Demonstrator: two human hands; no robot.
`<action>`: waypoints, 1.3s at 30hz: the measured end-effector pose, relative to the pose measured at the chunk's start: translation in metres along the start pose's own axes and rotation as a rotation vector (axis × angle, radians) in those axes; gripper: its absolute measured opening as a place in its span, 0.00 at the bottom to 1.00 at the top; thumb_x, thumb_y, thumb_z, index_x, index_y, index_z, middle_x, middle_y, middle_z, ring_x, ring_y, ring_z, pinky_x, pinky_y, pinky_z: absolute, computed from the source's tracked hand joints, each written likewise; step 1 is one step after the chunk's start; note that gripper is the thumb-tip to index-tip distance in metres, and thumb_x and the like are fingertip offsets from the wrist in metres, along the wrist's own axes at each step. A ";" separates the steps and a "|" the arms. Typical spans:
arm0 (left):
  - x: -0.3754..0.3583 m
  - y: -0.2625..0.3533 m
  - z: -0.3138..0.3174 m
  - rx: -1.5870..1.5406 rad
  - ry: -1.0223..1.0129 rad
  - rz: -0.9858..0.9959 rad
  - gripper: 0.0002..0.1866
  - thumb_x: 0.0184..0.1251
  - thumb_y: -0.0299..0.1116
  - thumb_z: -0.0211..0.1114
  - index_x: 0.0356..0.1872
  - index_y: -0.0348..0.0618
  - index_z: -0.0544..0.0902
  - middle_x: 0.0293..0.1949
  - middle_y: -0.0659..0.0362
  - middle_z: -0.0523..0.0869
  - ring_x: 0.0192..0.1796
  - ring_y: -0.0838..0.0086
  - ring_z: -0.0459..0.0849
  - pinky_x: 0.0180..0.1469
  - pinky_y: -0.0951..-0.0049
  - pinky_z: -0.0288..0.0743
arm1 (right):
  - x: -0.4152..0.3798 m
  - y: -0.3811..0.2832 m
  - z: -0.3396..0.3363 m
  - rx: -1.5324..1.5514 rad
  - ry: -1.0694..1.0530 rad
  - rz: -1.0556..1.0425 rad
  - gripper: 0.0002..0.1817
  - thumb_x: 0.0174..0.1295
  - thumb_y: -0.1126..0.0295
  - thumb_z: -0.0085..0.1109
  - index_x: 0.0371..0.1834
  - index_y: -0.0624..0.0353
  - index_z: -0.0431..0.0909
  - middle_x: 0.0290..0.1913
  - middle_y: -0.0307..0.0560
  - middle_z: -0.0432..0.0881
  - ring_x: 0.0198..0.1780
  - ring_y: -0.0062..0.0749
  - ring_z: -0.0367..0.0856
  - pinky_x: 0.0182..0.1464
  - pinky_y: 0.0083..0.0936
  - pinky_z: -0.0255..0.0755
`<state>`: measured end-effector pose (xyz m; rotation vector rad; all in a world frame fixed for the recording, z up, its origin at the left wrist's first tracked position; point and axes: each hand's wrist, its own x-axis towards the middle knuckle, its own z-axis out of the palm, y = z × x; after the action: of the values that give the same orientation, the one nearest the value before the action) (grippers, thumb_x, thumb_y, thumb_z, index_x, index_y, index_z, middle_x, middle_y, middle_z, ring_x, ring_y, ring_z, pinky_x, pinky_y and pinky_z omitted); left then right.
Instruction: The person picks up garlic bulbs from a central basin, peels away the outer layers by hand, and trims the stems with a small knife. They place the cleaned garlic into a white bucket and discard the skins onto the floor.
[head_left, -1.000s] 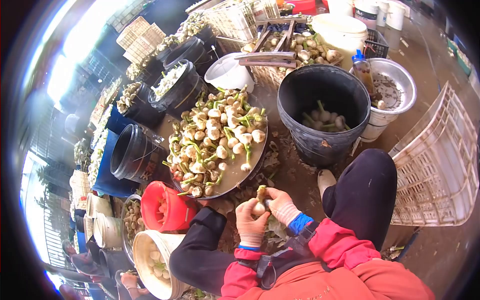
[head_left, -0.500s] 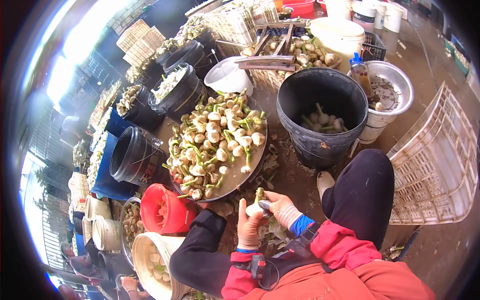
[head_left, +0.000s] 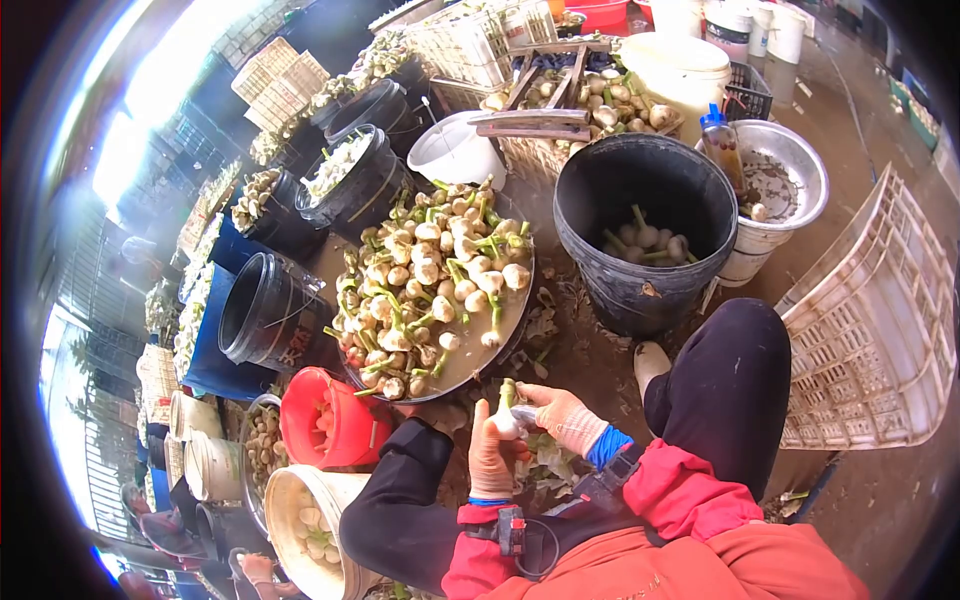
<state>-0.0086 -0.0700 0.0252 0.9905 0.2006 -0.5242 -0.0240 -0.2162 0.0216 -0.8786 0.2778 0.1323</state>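
In the head view, my left hand [head_left: 490, 462], in a pale orange glove, is closed around a garlic bulb [head_left: 504, 422]. The bulb's peeled white side shows, and its short green stem points up. My right hand [head_left: 566, 418], gloved too, grips a small silvery knife [head_left: 524, 412] whose blade meets the bulb's right side. Its handle is hidden in my fingers. Just beyond my hands stands a round tray [head_left: 520, 335] heaped with untrimmed garlic bulbs [head_left: 425, 285]. Farther right, a black bucket [head_left: 640, 285] holds several cleaned bulbs [head_left: 650, 240] at its bottom.
A red bucket [head_left: 325, 418] and a white bucket [head_left: 300, 500] with bulbs stand left of my legs. To the right leans a white plastic crate [head_left: 870, 330]. A metal basin [head_left: 800, 190] rests on a bucket behind it. Another person's arm [head_left: 262, 570] shows at lower left.
My left hand and the garlic bulb have shifted slightly left, and the bulb's stem now leans a little differently. The knife stays against the bulb.
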 end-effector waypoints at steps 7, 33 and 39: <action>0.006 -0.008 -0.004 0.674 -0.087 0.345 0.43 0.57 0.55 0.65 0.68 0.43 0.58 0.27 0.62 0.78 0.22 0.81 0.73 0.21 0.81 0.69 | 0.004 0.004 -0.006 -0.260 0.078 0.045 0.25 0.55 0.81 0.57 0.59 0.65 0.71 0.48 0.40 0.79 0.47 0.21 0.75 0.50 0.18 0.69; 0.024 -0.010 -0.035 -0.025 0.122 -0.217 0.32 0.57 0.59 0.63 0.55 0.45 0.71 0.42 0.58 0.81 0.39 0.67 0.83 0.33 0.70 0.79 | 0.011 0.025 -0.006 0.310 0.106 -0.043 0.31 0.41 0.94 0.39 0.51 0.65 0.77 0.44 0.42 0.81 0.45 0.27 0.79 0.49 0.19 0.72; 0.011 -0.024 -0.007 0.249 0.064 0.281 0.30 0.58 0.54 0.65 0.55 0.46 0.70 0.41 0.62 0.79 0.39 0.76 0.78 0.38 0.72 0.75 | -0.002 0.021 0.008 -0.565 0.069 -0.262 0.13 0.59 0.73 0.57 0.48 0.57 0.78 0.40 0.43 0.82 0.43 0.26 0.79 0.47 0.22 0.71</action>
<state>-0.0109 -0.0785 -0.0002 1.2561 0.0516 -0.2637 -0.0294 -0.1970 0.0111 -1.4732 0.1880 -0.0701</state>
